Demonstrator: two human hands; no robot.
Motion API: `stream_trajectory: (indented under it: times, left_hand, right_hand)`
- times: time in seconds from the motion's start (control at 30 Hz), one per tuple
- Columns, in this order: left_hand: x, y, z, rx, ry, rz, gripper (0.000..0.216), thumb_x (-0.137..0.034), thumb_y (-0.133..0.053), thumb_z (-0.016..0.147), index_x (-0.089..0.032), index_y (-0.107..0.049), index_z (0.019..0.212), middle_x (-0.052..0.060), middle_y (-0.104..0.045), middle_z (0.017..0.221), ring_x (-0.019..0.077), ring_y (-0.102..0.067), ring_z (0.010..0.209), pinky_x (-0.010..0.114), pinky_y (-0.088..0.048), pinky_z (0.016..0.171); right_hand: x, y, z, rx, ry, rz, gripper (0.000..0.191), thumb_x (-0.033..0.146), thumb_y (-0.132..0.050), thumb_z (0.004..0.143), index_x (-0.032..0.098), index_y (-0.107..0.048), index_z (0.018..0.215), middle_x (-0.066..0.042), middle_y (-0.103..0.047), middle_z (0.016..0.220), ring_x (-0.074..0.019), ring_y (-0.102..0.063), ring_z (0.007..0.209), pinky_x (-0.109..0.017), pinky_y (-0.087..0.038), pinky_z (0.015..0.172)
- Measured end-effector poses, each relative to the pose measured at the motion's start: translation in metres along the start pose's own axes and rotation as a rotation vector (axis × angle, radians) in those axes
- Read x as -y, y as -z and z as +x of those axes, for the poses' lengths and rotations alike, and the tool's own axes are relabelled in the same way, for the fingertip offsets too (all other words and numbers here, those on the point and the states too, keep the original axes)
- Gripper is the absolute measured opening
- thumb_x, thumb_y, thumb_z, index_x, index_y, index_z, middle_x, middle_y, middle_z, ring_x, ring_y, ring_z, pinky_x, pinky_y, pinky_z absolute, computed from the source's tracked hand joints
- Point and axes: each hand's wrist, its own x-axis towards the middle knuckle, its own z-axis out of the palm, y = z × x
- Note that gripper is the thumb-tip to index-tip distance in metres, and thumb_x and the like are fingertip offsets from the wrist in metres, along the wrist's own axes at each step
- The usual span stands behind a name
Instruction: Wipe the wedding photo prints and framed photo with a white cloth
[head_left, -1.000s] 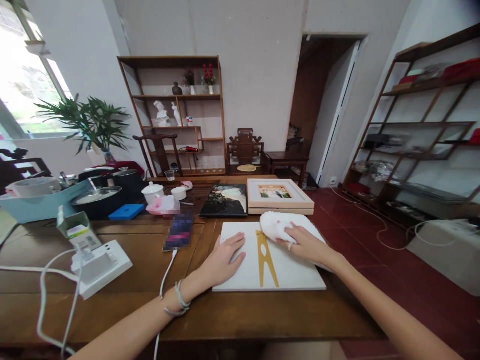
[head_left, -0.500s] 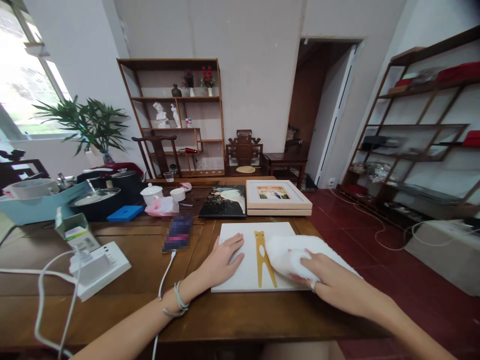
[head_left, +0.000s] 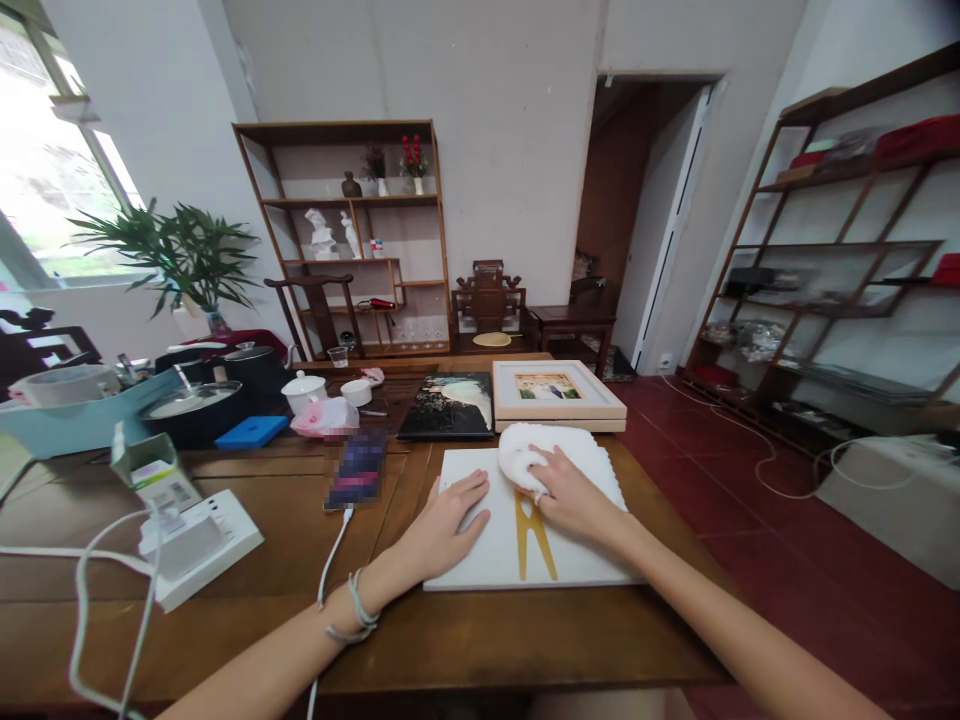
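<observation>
A white board [head_left: 480, 562] with a gold, forked figure [head_left: 523, 540] on its face lies flat on the wooden table. My left hand [head_left: 457, 515] rests on the board's left side, fingers stretched out flat. Bunched under the fingers of my right hand [head_left: 562, 490] is a fluffy white cloth [head_left: 517, 455], pressed on the board's upper part. The cloth covers the top of the gold figure, while its two lower legs show. Part of the cloth spreads out to the right behind my hand.
Behind the board lie a black picture panel [head_left: 446, 408] and light wooden photo frames [head_left: 559, 410]. To the left are a phone [head_left: 356, 475] on a white cable, a power strip [head_left: 210, 550], a blue block [head_left: 252, 431] and a white lidded cup [head_left: 304, 390].
My right hand has moved up and left with the cloth, from beside the gold figure to over its top. My left hand has stayed in place.
</observation>
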Motion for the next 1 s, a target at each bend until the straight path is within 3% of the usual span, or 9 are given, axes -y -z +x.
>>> stream_trajectory:
  times: [0.23,0.43,0.57,0.8,1.0]
  left_hand:
    - [-0.003,0.002,0.0,0.011,0.015,0.001,0.041,-0.033,-0.037,0.088,-0.021,-0.04,0.127,0.008,-0.037,0.137,0.0236,-0.031,0.127,0.052,-0.016,0.104]
    - [-0.004,0.002,0.0,0.013,-0.003,0.002,0.04,-0.03,-0.038,0.088,-0.02,-0.041,0.127,0.008,-0.038,0.137,0.023,-0.031,0.127,0.052,-0.016,0.104]
    - [-0.003,0.001,0.0,0.002,-0.009,-0.004,0.04,-0.031,-0.038,0.088,-0.021,-0.041,0.127,0.008,-0.038,0.137,0.0226,-0.032,0.127,0.05,-0.017,0.105]
    - [-0.002,0.003,-0.001,-0.003,-0.009,-0.005,0.041,-0.032,-0.037,0.088,-0.021,-0.041,0.127,0.008,-0.037,0.137,0.0229,-0.031,0.127,0.05,-0.017,0.105]
    - [-0.002,0.003,-0.001,0.005,-0.011,-0.004,0.041,-0.031,-0.037,0.088,-0.021,-0.041,0.127,0.009,-0.038,0.137,0.0234,-0.032,0.127,0.051,-0.016,0.105]
  right_hand:
    - [0.032,-0.002,-0.043,0.076,0.068,-0.031,0.036,0.005,-0.042,0.061,0.013,-0.06,0.092,-0.013,-0.036,0.136,-0.0265,-0.017,0.13,-0.049,-0.009,0.104]
    - [0.061,0.002,-0.08,0.133,0.081,0.023,0.035,0.005,-0.043,0.059,0.015,-0.062,0.086,-0.011,-0.035,0.137,-0.0277,-0.013,0.13,-0.051,-0.006,0.105]
    - [0.048,0.006,-0.067,0.084,0.069,0.073,0.032,0.006,-0.042,0.065,0.017,-0.061,0.088,-0.011,-0.044,0.13,-0.0232,-0.019,0.129,-0.047,-0.013,0.105]
    - [0.009,0.002,-0.01,0.005,0.022,0.082,0.027,0.014,-0.038,0.08,0.017,-0.058,0.097,-0.009,-0.053,0.12,-0.0218,-0.031,0.124,-0.041,-0.019,0.103]
    - [0.004,-0.004,0.002,-0.005,0.007,0.062,0.031,0.008,-0.039,0.074,0.015,-0.058,0.098,-0.011,-0.051,0.123,-0.0229,-0.03,0.125,-0.043,-0.016,0.103]
